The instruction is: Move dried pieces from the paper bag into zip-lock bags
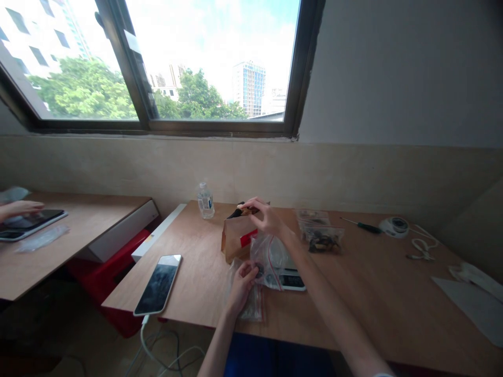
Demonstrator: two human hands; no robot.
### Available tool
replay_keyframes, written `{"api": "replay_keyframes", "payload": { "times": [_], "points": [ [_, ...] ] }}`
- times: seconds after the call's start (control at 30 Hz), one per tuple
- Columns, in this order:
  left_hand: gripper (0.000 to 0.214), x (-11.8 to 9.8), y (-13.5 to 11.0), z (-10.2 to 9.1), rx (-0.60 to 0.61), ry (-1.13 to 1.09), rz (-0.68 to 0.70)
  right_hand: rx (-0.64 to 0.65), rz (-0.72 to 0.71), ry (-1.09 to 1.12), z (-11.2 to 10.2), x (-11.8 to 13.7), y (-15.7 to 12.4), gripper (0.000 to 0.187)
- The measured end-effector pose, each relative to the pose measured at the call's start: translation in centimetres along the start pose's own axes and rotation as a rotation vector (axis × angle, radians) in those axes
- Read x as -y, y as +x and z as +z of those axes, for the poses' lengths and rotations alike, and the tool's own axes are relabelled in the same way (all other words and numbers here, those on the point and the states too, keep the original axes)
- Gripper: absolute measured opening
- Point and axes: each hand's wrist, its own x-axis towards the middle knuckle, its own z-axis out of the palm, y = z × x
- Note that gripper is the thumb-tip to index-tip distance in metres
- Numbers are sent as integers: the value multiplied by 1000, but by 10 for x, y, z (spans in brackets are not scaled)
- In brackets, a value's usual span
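My left hand (pixel 242 283) is closed, pinching the edge of a clear zip bag (pixel 271 262) with red seal lines. That bag hangs over a small scale (pixel 293 283) with a dark display, partly covering it. More clear zip bags (pixel 253 309) lie flat under my left wrist. My right hand (pixel 266 215) is at the open top of a brown paper bag (pixel 236 238) with a red label. Its fingers curl over dark and brown contents (pixel 245 210) there; the exact item between them is hidden.
A water bottle (pixel 205 201) stands behind; a phone (pixel 159 285) on a cable lies left. To the right are filled zip bags (pixel 324 240), a screwdriver (pixel 367 227), a white dome camera (pixel 394 227) and paper (pixel 467 303). Another person's hand (pixel 23 208) is at the left table.
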Motion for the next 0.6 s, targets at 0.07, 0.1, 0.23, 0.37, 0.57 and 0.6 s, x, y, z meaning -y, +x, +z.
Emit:
{"api": "replay_keyframes", "payload": {
  "times": [0.07,0.1,0.23,0.37,0.57,0.6],
  "points": [
    [25,0,0,0,4,-9,-1,1,17,9,-1,5,-1,30],
    [25,0,0,0,7,-14,-2,2,26,7,-1,8,-1,28],
    [24,1,0,-2,5,-28,1,-1,37,-125,-5,11,-1,22],
    [23,2,1,-3,26,-20,-1,46,67,-247,-6,3,-1,25],
    [24,1,1,-2,11,-27,5,-138,92,-309,-8,-2,-7,22],
    [25,0,0,-1,7,-26,7,-198,96,-295,-11,0,-11,20]
  ]
}}
